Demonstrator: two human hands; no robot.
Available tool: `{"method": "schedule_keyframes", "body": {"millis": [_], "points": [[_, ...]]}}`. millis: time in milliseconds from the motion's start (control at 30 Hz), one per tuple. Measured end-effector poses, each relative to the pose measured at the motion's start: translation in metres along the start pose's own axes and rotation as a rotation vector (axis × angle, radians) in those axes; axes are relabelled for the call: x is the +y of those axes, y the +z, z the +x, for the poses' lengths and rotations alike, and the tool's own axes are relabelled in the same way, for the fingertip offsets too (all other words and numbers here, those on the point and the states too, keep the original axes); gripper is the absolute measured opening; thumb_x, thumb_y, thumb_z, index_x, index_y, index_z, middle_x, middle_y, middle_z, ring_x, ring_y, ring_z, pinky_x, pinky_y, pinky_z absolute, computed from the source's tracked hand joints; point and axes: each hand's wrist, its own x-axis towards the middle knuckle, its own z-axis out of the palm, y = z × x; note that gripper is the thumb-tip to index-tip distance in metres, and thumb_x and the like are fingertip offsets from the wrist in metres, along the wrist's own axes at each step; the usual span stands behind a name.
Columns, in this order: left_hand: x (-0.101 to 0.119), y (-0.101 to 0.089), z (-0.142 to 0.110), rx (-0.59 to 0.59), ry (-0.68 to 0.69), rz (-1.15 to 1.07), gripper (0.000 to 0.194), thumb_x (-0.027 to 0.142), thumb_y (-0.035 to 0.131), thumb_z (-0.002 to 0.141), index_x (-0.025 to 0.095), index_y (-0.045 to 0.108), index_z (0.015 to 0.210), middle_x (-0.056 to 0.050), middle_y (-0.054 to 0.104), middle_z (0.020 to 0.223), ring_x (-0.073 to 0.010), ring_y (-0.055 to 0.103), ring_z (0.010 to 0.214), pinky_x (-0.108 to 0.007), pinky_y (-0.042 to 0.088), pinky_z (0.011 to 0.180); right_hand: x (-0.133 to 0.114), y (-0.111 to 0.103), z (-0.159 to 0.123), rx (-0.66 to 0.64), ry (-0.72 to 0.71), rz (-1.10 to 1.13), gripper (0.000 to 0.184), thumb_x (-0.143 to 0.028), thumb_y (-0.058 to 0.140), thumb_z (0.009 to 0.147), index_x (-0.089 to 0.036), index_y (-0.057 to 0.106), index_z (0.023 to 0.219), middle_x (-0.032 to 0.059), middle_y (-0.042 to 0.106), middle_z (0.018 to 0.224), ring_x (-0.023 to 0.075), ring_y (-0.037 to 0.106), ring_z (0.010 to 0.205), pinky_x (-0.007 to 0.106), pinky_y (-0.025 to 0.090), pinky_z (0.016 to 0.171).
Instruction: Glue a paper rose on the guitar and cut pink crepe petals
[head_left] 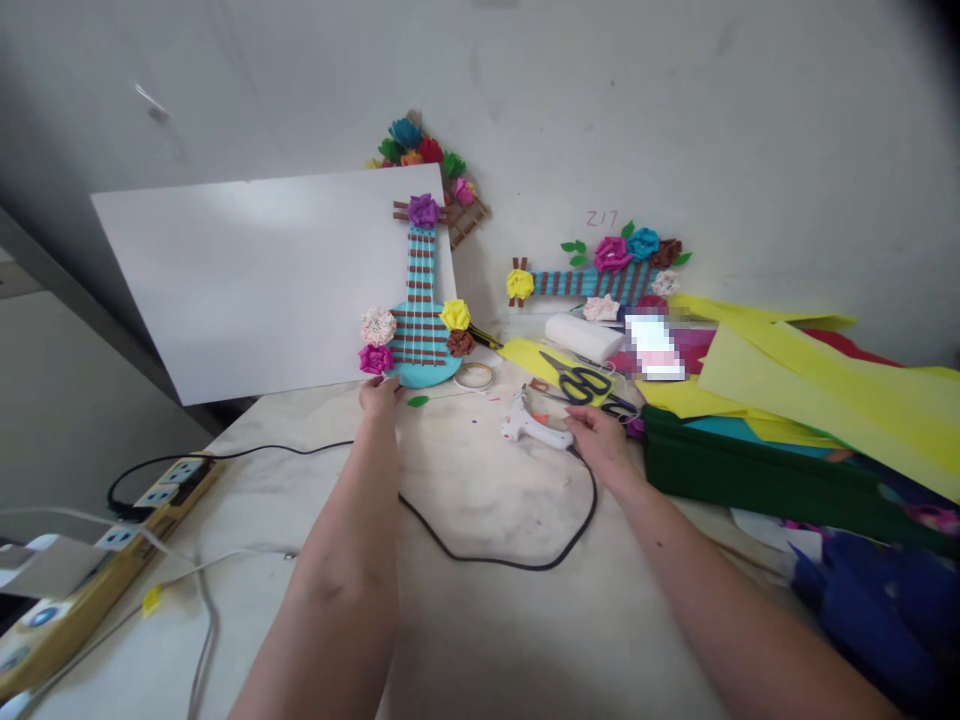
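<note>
In the head view, the landmark is the blue paper guitar [421, 345], which stands upright on the worktop [480, 480], leaning on a white board [277, 280]. The left hand [381, 395] is at the guitar's lower left edge, just below its magenta flower [376, 359]; its fingers are bent close together, though whether they grip the edge cannot be told. To the right of the guitar and nearer the wearer lies a white glue gun [536, 428]. The right hand [598, 437] is at its handle end, thumb and forefinger nearly together; whether they have hold of it is unclear. Just right of the guitar's base is a roll of tape [474, 376], with scissors [577, 380] farther right on yellow paper [530, 358]. A green leaf [418, 401] lies just in front of the guitar. A second blue guitar [570, 284], also flowered, is to its right, lying sideways against the wall [675, 120]. Well to the guitar's left, nearer the wearer, is a power strip [161, 510]
</note>
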Motion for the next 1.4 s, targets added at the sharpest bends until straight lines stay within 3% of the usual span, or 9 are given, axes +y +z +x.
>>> {"method": "schedule_keyframes", "body": {"millis": [300, 733, 933, 1400], "points": [[-0.002, 0.004, -0.005, 0.005, 0.036, 0.003, 0.033, 0.002, 0.067, 0.062, 0.017, 0.050, 0.087, -0.004, 0.056, 0.084, -0.0135, 0.063, 0.073, -0.026, 0.056, 0.069, 0.001, 0.001, 0.000, -0.031, 0.016, -0.039, 0.027, -0.028, 0.053, 0.073, -0.017, 0.067, 0.093, 0.0060, 0.069, 0.089, 0.0192, 0.062, 0.081, 0.031, 0.046, 0.074], [-0.006, 0.005, 0.008, -0.024, 0.050, 0.092, 0.035, 0.000, 0.070, 0.049, 0.017, 0.050, 0.072, 0.002, 0.052, 0.067, -0.0111, 0.058, 0.057, -0.027, 0.055, 0.055, 0.011, 0.006, 0.004, -0.020, 0.002, -0.037, 0.024, -0.029, 0.054, 0.073, -0.020, 0.067, 0.092, 0.0046, 0.069, 0.088, 0.0189, 0.062, 0.081, 0.031, 0.047, 0.075], [-0.007, 0.004, 0.002, -0.082, 0.161, -0.005, 0.032, 0.003, 0.070, 0.050, 0.017, 0.047, 0.066, 0.004, 0.049, 0.064, -0.0074, 0.054, 0.056, -0.026, 0.055, 0.056, 0.012, 0.006, 0.005, -0.034, -0.002, -0.042, 0.026, -0.029, 0.054, 0.074, -0.017, 0.067, 0.094, 0.0061, 0.069, 0.090, 0.0189, 0.062, 0.081, 0.032, 0.046, 0.076], [-0.008, 0.018, 0.000, -0.048, 0.311, 0.012, 0.030, 0.011, 0.069, 0.053, 0.020, 0.044, 0.068, 0.006, 0.048, 0.059, -0.0095, 0.053, 0.057, -0.028, 0.053, 0.062, 0.011, 0.006, 0.004, -0.025, 0.001, -0.078, 0.025, -0.029, 0.055, 0.073, -0.018, 0.068, 0.093, 0.0054, 0.069, 0.089, 0.0186, 0.062, 0.080, 0.030, 0.046, 0.074]]}}
